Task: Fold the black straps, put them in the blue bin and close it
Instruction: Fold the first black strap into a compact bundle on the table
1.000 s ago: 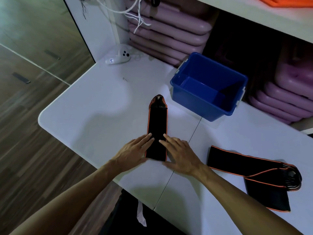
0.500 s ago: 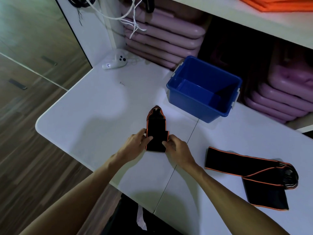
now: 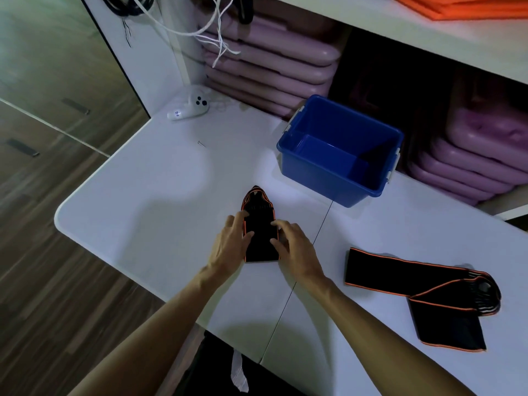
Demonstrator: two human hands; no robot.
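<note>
A black strap with orange edging (image 3: 259, 224) lies folded into a short stack on the white table (image 3: 148, 201), just in front of me. My left hand (image 3: 231, 244) rests on its left edge with fingers spread. Its right edge is under my right hand (image 3: 294, 244), fingers curled over the fabric. Both hands press on the strap, not gripping it. The open blue bin (image 3: 323, 178) stands empty behind it, to the right. A second black strap (image 3: 400, 270) lies loosely bent on the table at the right. No lid is in view.
A white controller (image 3: 190, 108) lies at the table's far left corner, with a small screw (image 3: 201, 143) nearer. Stacked purple cases (image 3: 271, 67) fill the shelf behind the bin. White cables (image 3: 217, 30) hang above. The table's rounded edge drops to wood floor at left.
The strap's near half has been folded over onto its far half, so it is now shorter. Both hands moved away from me with the fold and now press on top.
</note>
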